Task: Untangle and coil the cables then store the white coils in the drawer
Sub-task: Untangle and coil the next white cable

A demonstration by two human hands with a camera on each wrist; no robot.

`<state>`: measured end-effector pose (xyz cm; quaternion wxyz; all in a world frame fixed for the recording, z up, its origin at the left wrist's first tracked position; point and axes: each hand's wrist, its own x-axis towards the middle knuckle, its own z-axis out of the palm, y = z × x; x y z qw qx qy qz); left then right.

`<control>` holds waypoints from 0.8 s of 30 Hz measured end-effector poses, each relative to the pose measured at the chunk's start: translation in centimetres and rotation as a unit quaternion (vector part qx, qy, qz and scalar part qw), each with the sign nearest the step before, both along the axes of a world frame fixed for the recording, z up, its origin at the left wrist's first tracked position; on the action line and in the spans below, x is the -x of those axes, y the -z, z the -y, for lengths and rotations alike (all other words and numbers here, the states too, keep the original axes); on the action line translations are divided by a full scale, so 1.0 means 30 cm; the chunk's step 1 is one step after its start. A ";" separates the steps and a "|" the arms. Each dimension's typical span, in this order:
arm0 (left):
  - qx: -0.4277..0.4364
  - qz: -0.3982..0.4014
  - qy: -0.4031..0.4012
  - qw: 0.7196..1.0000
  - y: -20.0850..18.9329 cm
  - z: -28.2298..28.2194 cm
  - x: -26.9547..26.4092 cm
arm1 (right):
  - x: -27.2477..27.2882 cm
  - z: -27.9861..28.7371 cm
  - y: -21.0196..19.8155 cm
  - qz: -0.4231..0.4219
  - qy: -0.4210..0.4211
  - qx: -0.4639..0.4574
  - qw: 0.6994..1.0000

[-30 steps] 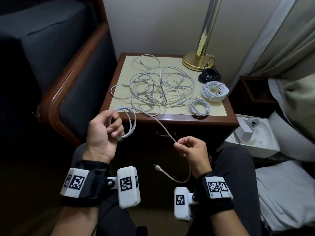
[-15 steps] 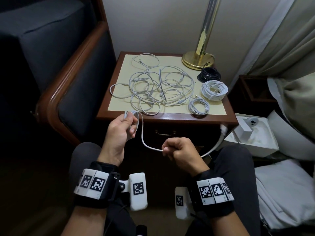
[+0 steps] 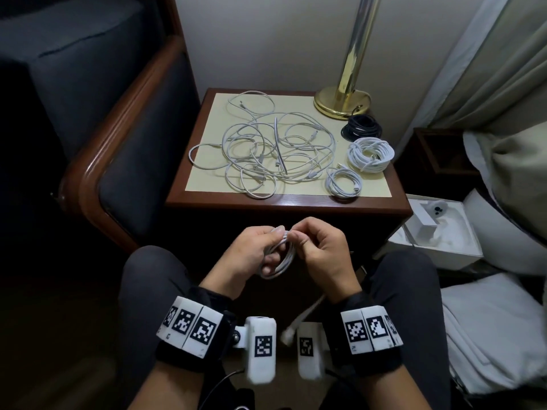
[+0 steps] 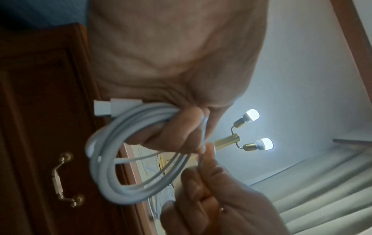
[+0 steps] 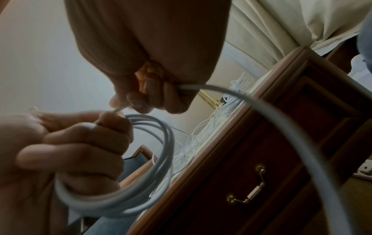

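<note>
In front of the nightstand, my left hand [image 3: 270, 247] grips a small coil of white cable [image 3: 282, 260], with several loops round its fingers [image 4: 177, 127]. My right hand [image 3: 297, 238] pinches the same cable right beside the coil. From the right hand the cable's loose tail [image 5: 281, 127] hangs down to a plug [image 3: 288, 335] between my wrists. A tangle of white cables [image 3: 266, 155] lies on the nightstand top [image 3: 284, 202]. Two finished white coils [image 3: 371, 153] [image 3: 343, 182] and a black coil [image 3: 359, 128] sit at its right. The drawer front, with its brass handle [image 5: 247, 189], is closed.
A brass lamp base [image 3: 342, 102] stands at the back right of the nightstand. A dark armchair [image 3: 118, 143] is on the left. An open white box [image 3: 438, 232] and bedding lie on the right. My knees flank the drawer front.
Both hands have come together low in front of the nightstand. The long loose run of cable is now wound into the coil, and only a short tail hangs.
</note>
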<state>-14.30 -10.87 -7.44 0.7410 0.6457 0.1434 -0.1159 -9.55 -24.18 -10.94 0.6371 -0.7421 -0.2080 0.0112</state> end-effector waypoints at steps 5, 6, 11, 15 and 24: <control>-0.035 -0.013 0.036 0.999 -0.010 -0.004 0.011 | 0.005 0.025 -0.002 -0.041 -0.037 -0.038 0.998; -0.040 -0.018 0.043 0.998 -0.012 -0.009 0.012 | 0.002 0.031 0.003 -0.048 -0.050 -0.029 0.997; -0.038 -0.021 0.050 0.998 -0.014 -0.035 0.015 | -0.014 0.051 0.037 -0.156 -0.145 0.041 0.976; -0.008 0.000 0.051 0.999 0.001 -0.034 0.018 | -0.006 0.061 0.035 -0.201 -0.154 -0.013 0.967; 0.090 0.039 -0.040 0.994 0.091 -0.007 0.004 | -0.013 0.064 0.027 -0.189 -0.023 -0.073 0.979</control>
